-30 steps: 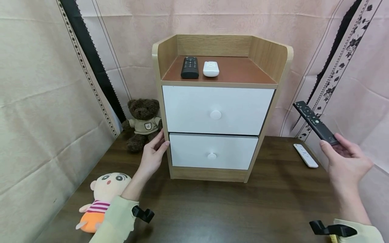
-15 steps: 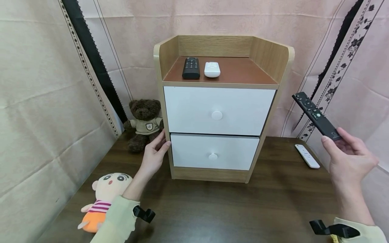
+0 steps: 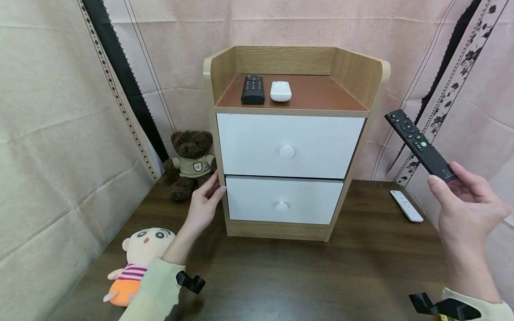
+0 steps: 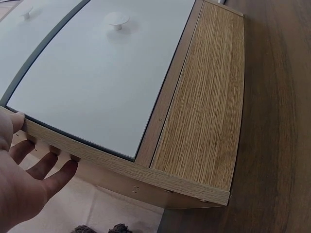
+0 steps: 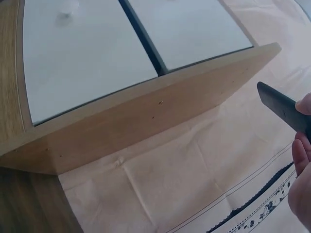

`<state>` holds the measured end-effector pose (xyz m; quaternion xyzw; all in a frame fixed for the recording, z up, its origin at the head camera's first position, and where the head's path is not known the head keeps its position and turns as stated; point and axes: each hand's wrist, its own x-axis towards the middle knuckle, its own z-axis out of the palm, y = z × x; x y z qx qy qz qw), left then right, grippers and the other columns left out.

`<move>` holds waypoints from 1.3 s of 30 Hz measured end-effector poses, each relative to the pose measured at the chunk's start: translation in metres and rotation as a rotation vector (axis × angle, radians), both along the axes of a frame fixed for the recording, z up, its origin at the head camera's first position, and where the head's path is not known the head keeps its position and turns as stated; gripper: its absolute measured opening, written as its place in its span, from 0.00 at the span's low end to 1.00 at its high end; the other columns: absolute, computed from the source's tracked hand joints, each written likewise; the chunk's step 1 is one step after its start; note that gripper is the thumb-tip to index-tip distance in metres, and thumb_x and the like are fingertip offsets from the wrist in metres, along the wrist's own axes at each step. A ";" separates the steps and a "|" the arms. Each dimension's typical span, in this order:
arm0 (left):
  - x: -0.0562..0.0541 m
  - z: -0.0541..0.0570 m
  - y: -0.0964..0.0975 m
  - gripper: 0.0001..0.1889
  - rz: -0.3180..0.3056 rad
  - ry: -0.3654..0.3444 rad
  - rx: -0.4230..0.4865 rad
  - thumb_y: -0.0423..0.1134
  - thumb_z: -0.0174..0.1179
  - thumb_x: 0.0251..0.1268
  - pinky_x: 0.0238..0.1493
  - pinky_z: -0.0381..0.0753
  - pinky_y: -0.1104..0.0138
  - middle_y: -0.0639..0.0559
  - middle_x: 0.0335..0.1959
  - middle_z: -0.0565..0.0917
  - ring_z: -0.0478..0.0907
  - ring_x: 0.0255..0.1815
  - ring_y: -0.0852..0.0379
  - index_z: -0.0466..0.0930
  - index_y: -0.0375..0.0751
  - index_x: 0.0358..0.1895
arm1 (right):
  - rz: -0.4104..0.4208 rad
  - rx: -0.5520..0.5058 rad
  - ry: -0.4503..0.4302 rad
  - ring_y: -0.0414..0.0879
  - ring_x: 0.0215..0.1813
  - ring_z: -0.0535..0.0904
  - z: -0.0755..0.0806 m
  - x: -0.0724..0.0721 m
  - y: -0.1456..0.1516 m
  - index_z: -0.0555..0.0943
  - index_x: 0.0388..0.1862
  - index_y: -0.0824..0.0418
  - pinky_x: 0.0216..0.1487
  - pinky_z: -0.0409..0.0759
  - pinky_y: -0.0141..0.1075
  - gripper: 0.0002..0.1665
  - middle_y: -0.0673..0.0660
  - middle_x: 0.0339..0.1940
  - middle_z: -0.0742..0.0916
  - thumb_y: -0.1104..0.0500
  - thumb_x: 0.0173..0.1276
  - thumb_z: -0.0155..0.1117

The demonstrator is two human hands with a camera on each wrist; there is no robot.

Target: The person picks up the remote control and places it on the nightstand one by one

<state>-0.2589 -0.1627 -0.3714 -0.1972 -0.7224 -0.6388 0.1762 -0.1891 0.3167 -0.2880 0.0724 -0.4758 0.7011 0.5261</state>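
My right hand holds up a long black remote control by its lower end, thumb and fingers pinching it. It tilts up and leftward, to the right of a small wooden cabinet with two white drawers. In the right wrist view the remote shows edge-on beside the cabinet's side panel. My left hand rests against the cabinet's left side, its thumb at the front edge. The left wrist view shows extended, slightly bent fingers touching that side panel. Both drawers sit closed, or nearly so.
A black remote and a white remote lie on the cabinet's brown top. Another white remote lies on the table at right. A brown teddy bear and a plush doll are on the left. Pale curtains hang around.
My right hand has risen slightly and moved a little right, lifting the black remote and turning its button face more toward the head camera. The left hand stays on the cabinet's side.
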 end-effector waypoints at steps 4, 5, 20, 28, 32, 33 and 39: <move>0.000 0.000 0.000 0.30 0.003 -0.005 -0.002 0.29 0.55 0.79 0.60 0.74 0.75 0.38 0.75 0.68 0.67 0.72 0.38 0.59 0.35 0.79 | 0.028 -0.004 0.073 0.44 0.28 0.82 0.004 0.002 -0.005 0.84 0.46 0.84 0.35 0.82 0.25 0.26 0.61 0.32 0.89 0.87 0.44 0.72; 0.000 0.000 0.000 0.30 0.003 -0.006 -0.004 0.29 0.55 0.79 0.60 0.74 0.75 0.38 0.75 0.68 0.68 0.72 0.38 0.59 0.36 0.79 | 0.040 -0.012 0.096 0.45 0.28 0.82 0.005 0.003 -0.006 0.83 0.46 0.85 0.34 0.82 0.25 0.25 0.62 0.31 0.88 0.88 0.43 0.72; 0.000 0.000 0.000 0.30 0.008 -0.004 -0.014 0.30 0.55 0.79 0.60 0.74 0.75 0.39 0.75 0.68 0.68 0.72 0.39 0.59 0.36 0.80 | 0.242 -0.166 0.306 0.57 0.38 0.87 0.024 0.012 -0.030 0.79 0.45 0.91 0.42 0.87 0.35 0.26 0.74 0.36 0.87 0.95 0.42 0.65; 0.000 0.000 0.000 0.29 0.010 -0.011 -0.017 0.31 0.55 0.80 0.61 0.74 0.74 0.39 0.75 0.68 0.68 0.72 0.39 0.60 0.37 0.79 | 0.249 -0.128 0.309 0.55 0.33 0.84 0.033 0.016 -0.045 0.79 0.44 0.91 0.40 0.86 0.34 0.26 0.73 0.37 0.85 0.95 0.40 0.63; 0.001 0.000 0.000 0.30 0.011 -0.022 -0.016 0.31 0.55 0.80 0.62 0.74 0.73 0.40 0.75 0.68 0.69 0.72 0.41 0.59 0.38 0.80 | 0.240 -0.110 0.289 0.53 0.31 0.82 0.036 0.016 -0.052 0.80 0.44 0.90 0.41 0.86 0.34 0.27 0.73 0.37 0.85 0.94 0.40 0.65; 0.001 0.000 0.000 0.30 0.012 -0.025 -0.016 0.31 0.56 0.79 0.62 0.74 0.73 0.40 0.75 0.69 0.69 0.72 0.41 0.59 0.38 0.80 | 0.239 -0.098 0.283 0.53 0.31 0.82 0.037 0.015 -0.054 0.80 0.45 0.90 0.42 0.86 0.34 0.27 0.73 0.38 0.85 0.94 0.40 0.65; 0.000 0.001 0.000 0.30 0.022 -0.035 -0.020 0.31 0.55 0.79 0.61 0.74 0.73 0.41 0.75 0.69 0.69 0.72 0.41 0.59 0.38 0.80 | 0.227 -0.026 0.215 0.50 0.29 0.80 0.043 0.011 -0.066 0.80 0.47 0.88 0.38 0.84 0.31 0.28 0.71 0.38 0.86 0.91 0.41 0.68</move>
